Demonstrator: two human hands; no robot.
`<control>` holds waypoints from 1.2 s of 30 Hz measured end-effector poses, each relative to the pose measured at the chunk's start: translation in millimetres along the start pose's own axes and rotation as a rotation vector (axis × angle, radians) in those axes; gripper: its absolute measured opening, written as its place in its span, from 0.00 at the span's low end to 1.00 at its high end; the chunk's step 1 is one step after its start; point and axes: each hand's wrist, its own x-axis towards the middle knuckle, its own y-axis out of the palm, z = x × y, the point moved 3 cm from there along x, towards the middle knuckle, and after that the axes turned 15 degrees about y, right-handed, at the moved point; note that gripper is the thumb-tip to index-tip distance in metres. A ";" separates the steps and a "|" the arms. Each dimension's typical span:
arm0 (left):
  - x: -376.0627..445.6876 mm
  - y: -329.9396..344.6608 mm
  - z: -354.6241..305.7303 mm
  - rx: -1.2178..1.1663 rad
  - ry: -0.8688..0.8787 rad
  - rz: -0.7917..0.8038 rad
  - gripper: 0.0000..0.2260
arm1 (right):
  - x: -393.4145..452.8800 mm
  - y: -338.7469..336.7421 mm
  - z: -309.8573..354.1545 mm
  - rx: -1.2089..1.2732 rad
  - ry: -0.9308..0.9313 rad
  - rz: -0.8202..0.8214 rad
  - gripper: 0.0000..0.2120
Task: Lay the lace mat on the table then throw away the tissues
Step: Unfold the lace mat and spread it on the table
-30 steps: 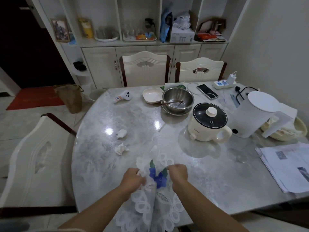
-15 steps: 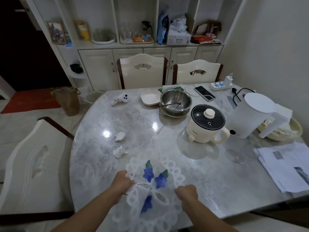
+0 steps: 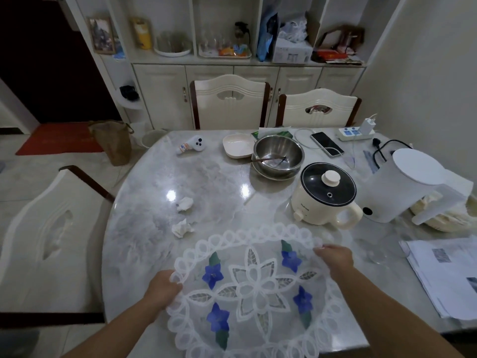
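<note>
Table: one lace mat, two tissues.

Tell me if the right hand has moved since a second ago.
Yes. The right hand swung out rightward, toward the stack of papers, spreading the lace mat.

I'm looking at a white lace mat showing blue flowers with green leaves, a cutwork star blossom at its centre and looped rings along its rim. The table is showing grey-and-white marbling. Two crumpled tissues are showing white. The electric cooker is showing cream under a black lid, beside a white kettle.
</note>
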 end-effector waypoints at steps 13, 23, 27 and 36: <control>11.8 10.2 -13.4 0.589 0.175 -0.226 0.22 | -24.5 45.7 -42.1 -1.028 -0.789 -0.022 0.43; 7.4 78.5 -3.7 0.896 0.638 0.550 0.55 | -30.5 81.2 -79.0 -1.418 -1.050 0.140 0.46; 17.9 69.0 8.4 0.950 0.616 0.565 0.58 | -29.5 74.1 -67.8 -1.553 -0.932 0.176 0.49; 24.5 3.6 -19.5 0.705 0.668 0.245 0.36 | -54.6 77.4 -45.9 -1.326 -0.925 0.153 0.42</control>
